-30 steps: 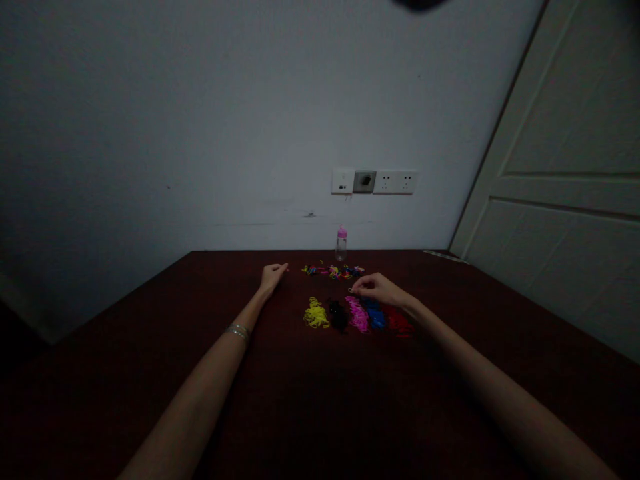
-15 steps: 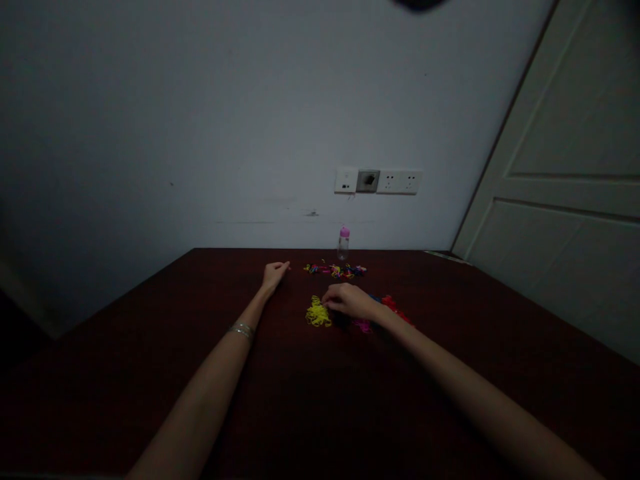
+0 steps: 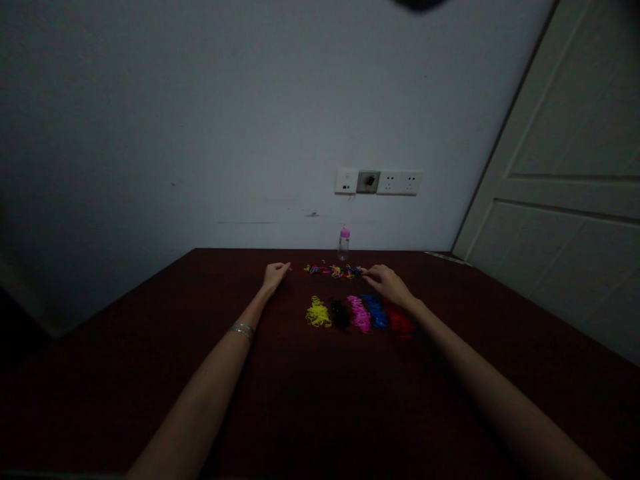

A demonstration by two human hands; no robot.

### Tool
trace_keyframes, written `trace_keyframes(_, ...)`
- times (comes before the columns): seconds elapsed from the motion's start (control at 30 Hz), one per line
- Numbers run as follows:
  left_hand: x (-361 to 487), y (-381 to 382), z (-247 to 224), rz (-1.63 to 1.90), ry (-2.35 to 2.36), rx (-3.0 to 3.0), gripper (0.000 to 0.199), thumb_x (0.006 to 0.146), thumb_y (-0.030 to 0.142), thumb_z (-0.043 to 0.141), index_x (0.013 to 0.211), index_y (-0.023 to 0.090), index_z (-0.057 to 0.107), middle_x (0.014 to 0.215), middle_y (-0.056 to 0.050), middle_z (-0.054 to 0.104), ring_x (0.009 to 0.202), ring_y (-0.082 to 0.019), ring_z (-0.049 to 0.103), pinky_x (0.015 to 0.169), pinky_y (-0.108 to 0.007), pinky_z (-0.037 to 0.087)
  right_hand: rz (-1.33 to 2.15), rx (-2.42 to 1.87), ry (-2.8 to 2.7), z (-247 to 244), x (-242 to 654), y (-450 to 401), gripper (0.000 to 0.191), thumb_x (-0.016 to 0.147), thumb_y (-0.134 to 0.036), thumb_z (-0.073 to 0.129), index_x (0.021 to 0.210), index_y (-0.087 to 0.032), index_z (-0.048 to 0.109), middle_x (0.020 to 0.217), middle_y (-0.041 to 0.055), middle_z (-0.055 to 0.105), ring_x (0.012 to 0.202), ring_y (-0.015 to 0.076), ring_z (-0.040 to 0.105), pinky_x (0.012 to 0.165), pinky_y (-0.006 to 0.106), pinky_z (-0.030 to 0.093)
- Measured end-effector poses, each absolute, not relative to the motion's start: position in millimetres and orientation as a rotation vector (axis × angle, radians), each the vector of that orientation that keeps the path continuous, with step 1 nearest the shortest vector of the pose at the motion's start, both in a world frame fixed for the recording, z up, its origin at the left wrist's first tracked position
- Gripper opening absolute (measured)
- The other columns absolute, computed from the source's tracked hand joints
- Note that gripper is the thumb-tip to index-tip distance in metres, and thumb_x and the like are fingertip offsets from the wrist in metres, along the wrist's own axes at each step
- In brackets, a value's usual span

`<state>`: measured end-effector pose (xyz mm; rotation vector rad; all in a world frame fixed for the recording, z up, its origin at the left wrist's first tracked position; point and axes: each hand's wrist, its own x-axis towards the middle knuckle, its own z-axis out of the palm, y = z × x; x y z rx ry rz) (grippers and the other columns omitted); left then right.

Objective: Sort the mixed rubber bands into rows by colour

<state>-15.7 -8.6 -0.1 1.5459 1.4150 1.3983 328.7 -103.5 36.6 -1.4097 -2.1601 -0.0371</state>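
Observation:
A row of mixed-colour rubber bands (image 3: 335, 271) lies toward the back of the dark table. My right hand (image 3: 390, 283) is at its right end, fingertips pinched against the bands; what they grip is too small to make out. Left of the row, my left hand (image 3: 275, 275) rests on the table with its fingers curled closed, their contents hidden. Nearer me, sorted piles sit side by side: yellow bands (image 3: 318, 313), black bands (image 3: 341, 315), pink bands (image 3: 359, 315), blue bands (image 3: 375, 311) and red bands (image 3: 399, 323). My right forearm passes beside the red pile.
A clear bottle with a pink cap (image 3: 343, 245) stands behind the mixed row, near the wall (image 3: 250, 133). Sockets and a switch plate (image 3: 379, 182) are mounted above it. A white panelled door (image 3: 565, 200) is on the right of the table (image 3: 300, 413).
My right hand has moved from beside the yellow pile back and right to the mixed row, uncovering the black, pink, blue and red piles. My left hand has stayed in place.

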Motion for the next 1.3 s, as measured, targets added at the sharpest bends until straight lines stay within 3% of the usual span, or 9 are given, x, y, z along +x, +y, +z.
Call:
trace_keyframes(0.27, -17, -4, -4, 1.372, 1.430, 1.575, 0.039, 0.067, 0.049, 0.057, 0.063, 0.011, 0.065, 0.039, 0.005, 0.038, 0.040, -0.007, 0.031, 0.044, -0.021, 0.022, -0.212, -1.832, -1.998, -8, 404, -98, 0.039, 0.087, -0.036, 0.042, 0.116, -0.016, 0.060, 0.126, 0.0137, 0.054, 0.116, 0.0274, 0.045, 0.095, 0.039, 0.037)
trace_keyframes(0.53, -16, -7, 0, 1.364, 1.423, 1.572, 0.032, 0.069, 0.040, 0.053, 0.064, 0.011, 0.065, 0.038, 0.005, 0.037, 0.039, -0.007, 0.032, 0.044, -0.021, 0.023, -0.155, -1.843, -2.044, -15, 409, -97, 0.039, 0.087, -0.032, 0.038, 0.113, -0.015, 0.063, 0.123, 0.0124, 0.058, 0.113, 0.0237, 0.052, 0.095, 0.035, 0.040)
trace_keyframes(0.83, 6, 1, 20, 1.221, 1.622, 1.811, 0.006, 0.059, 0.015, 0.061, 0.059, 0.014, 0.067, 0.058, -0.003, 0.061, 0.058, -0.013, 0.052, 0.058, -0.022, 0.036, -0.146, -1.864, -2.035, -8, 401, -102, 0.038, 0.085, -0.029, 0.040, 0.112, -0.016, 0.064, 0.118, 0.0105, 0.062, 0.109, 0.0229, 0.056, 0.093, 0.033, 0.041)
trace_keyframes(1.03, 49, -3, 28, 0.928, 1.445, 2.179, 0.010, 0.062, 0.019, 0.064, 0.067, 0.013, 0.070, 0.059, -0.003, 0.060, 0.056, -0.012, 0.050, 0.057, -0.022, 0.037, -0.156, -1.875, -2.032, -9, 401, -102, 0.039, 0.086, -0.028, 0.039, 0.113, -0.015, 0.063, 0.120, 0.0114, 0.060, 0.110, 0.0234, 0.055, 0.093, 0.033, 0.041)
trace_keyframes(1.3, 100, -11, 17, 0.656, 1.521, 2.319, 0.010, 0.069, 0.022, 0.063, 0.072, 0.016, 0.071, 0.077, -0.007, 0.068, 0.072, -0.016, 0.059, 0.065, -0.023, 0.041, -0.162, -1.879, -2.003, -16, 404, -99, 0.038, 0.085, -0.028, 0.040, 0.113, -0.017, 0.063, 0.121, 0.0105, 0.060, 0.112, 0.0225, 0.054, 0.094, 0.033, 0.041)
